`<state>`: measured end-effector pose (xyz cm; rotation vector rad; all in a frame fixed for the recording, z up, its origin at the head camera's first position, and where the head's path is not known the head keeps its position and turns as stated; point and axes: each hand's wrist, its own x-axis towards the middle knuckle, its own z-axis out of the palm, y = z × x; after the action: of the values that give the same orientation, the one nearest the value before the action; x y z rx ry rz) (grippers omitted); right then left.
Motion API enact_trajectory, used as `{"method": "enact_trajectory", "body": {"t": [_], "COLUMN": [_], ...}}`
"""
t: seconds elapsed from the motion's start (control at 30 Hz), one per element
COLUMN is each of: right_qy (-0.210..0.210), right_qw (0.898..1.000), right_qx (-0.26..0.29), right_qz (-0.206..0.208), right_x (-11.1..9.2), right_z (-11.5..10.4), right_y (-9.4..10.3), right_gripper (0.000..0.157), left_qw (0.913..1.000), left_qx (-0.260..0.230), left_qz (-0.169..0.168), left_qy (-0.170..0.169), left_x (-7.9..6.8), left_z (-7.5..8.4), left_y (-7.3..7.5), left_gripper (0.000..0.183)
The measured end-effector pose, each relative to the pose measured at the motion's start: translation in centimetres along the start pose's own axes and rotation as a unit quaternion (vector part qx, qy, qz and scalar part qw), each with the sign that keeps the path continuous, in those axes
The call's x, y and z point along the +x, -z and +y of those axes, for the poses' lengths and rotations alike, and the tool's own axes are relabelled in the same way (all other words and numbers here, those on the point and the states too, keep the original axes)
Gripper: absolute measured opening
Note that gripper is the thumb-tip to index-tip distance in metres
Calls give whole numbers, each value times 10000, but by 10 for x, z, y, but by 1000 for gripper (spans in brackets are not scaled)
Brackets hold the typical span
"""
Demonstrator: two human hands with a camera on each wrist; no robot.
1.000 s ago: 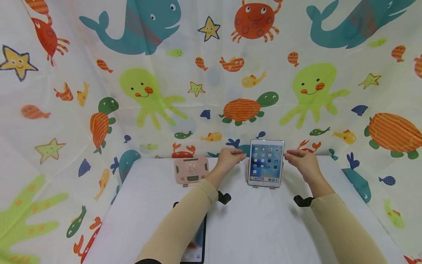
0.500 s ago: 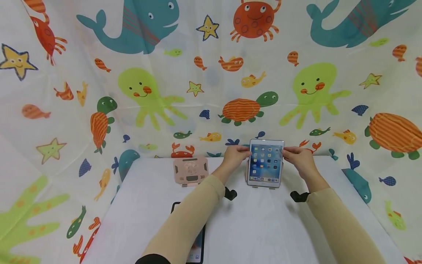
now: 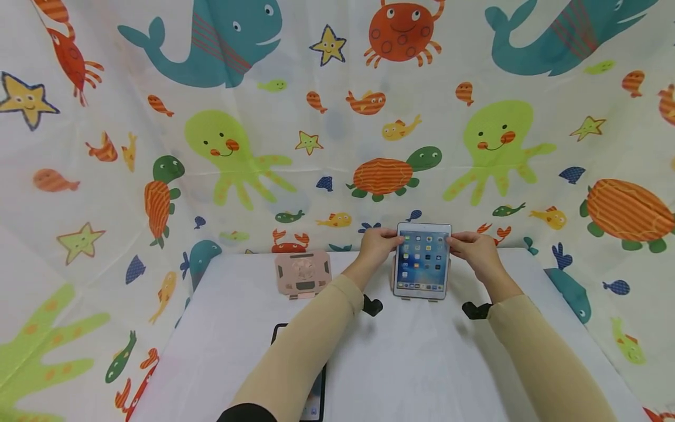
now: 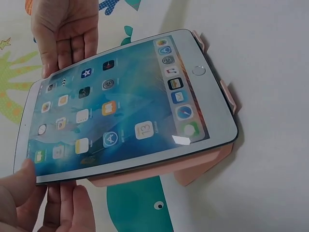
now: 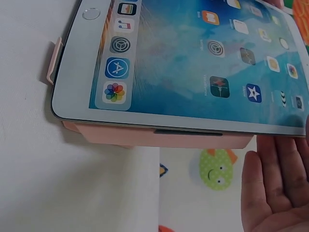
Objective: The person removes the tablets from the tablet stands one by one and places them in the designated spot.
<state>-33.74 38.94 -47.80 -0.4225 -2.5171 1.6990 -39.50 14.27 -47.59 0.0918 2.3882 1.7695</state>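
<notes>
A white-framed tablet (image 3: 423, 261) with its screen lit leans upright on a pink stand (image 4: 145, 174) at the back of the table. The stand's two small lips show under the tablet's home-button end in the left wrist view. My left hand (image 3: 377, 246) pinches the tablet's left edge near the top, thumb on the front and fingers behind. Opposite it, my right hand (image 3: 474, 249) holds the right edge at about the same height. In the right wrist view, that hand's fingers (image 5: 277, 179) lie behind the tablet, its thumb mostly cut off by the frame.
Left of the tablet is a second pink stand (image 3: 304, 275) with no device on it. A black-bordered device (image 3: 323, 387) with a lit screen lies at the front, partly covered by my left forearm. A white cloth (image 3: 337, 140) printed with sea animals hangs behind the table.
Both hands have closed in from either side of the tablet and now grip its edges. The tablet still leans on its stand, and the view has shifted slightly.
</notes>
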Motion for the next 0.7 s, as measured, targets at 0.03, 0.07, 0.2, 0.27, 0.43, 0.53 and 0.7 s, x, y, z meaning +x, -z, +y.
{"method": "enact_trajectory", "body": {"t": [0.03,0.07,0.2,0.27,0.43,0.53,0.7], "right_qy": [20,51,134,176,98,110,152], "right_qw": [10000,10000,9999,9998,9999,9997,9995], "right_qx": [18,41,104,96,-26,-127,-190], "right_qz": [4,0,-21,-63,-133,-151,-178], "right_x": [0,0,1,1,-2,-2,0], "right_z": [0,0,-2,-2,-2,-2,-4], "right_y": [0,1,1,2,5,6,7], "right_gripper": [52,53,54,55,53,52,50], "left_qw": [10000,10000,9998,9998,9997,9997,9994], "left_qx": [12,18,-52,-90,-104,-90,9], "left_qz": [22,43,87,84,54,74,116], "left_qy": [14,42,149,177,205,201,317], "left_x": [0,1,1,1,-1,-3,0], "left_z": [1,2,3,4,3,3,7], "left_y": [0,0,2,3,4,4,6], "left_gripper": [27,26,24,23,19,17,16]}}
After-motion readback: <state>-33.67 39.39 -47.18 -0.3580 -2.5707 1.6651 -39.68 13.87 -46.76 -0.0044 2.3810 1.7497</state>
